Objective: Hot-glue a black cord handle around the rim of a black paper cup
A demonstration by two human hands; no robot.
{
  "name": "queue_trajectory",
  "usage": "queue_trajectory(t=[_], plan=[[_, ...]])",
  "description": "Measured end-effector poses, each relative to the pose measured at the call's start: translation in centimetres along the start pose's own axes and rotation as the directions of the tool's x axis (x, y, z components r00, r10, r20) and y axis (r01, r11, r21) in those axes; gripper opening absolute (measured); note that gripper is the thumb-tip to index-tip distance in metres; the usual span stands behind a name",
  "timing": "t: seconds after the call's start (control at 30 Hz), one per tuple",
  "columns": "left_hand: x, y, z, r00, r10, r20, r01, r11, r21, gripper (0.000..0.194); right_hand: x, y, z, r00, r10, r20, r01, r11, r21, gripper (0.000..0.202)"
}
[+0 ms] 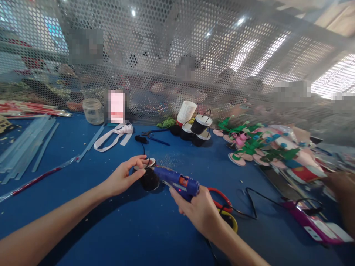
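A small black cup with a white rim lies on the blue table, a thin black cord looped at its rim. My left hand is closed at that rim, its thumb and fingers pinching the cord. In my right hand is a blue glue gun, its nozzle at the cup's side close to my left fingertips. The black cord runs back to a small black bundle behind the cup.
Black cups with white rims, a white cup stack, pliers and white ribbon stand behind. Glue sticks are left. Craft flowers, a purple power strip and another person's arm are right; scissors lie near my right hand.
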State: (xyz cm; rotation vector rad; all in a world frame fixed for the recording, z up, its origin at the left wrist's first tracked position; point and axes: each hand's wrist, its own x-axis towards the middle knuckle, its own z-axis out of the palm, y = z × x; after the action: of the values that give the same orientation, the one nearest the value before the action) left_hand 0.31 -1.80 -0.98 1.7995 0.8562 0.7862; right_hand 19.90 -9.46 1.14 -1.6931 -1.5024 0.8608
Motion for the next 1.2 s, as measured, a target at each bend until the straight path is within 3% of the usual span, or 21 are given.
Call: queue_trajectory(t=[0.3, 0.47, 0.73, 1.2], plan=[[0.0, 0.0, -0.1, 1.000, 0.008, 0.005, -0.008, 1.000, 0.014, 0.014, 0.1, 0.0, -0.1, 1.000, 0.015, -0.012, -0.015, 1.000, -0.023, 0.021], [0.0, -0.3, -0.4, 0.998, 0.023, 0.065, -0.021, 0.999, -0.038, 0.016, 0.5, 0.1, -0.2, 0.989, 0.146, -0.019, -0.147, 0.989, -0.020, 0.025], [0.1, -0.2, -0.5, 0.995, 0.029, 0.090, -0.024, 0.998, -0.061, 0.017, 0.7, -0.2, -0.4, 0.982, 0.191, -0.010, -0.191, 0.982, -0.013, 0.023], [0.1, -0.5, -0.6, 0.996, 0.012, 0.092, -0.007, 0.999, -0.050, 0.017, 1.5, 0.6, -0.4, 0.988, 0.152, -0.020, -0.153, 0.987, -0.043, 0.028]])
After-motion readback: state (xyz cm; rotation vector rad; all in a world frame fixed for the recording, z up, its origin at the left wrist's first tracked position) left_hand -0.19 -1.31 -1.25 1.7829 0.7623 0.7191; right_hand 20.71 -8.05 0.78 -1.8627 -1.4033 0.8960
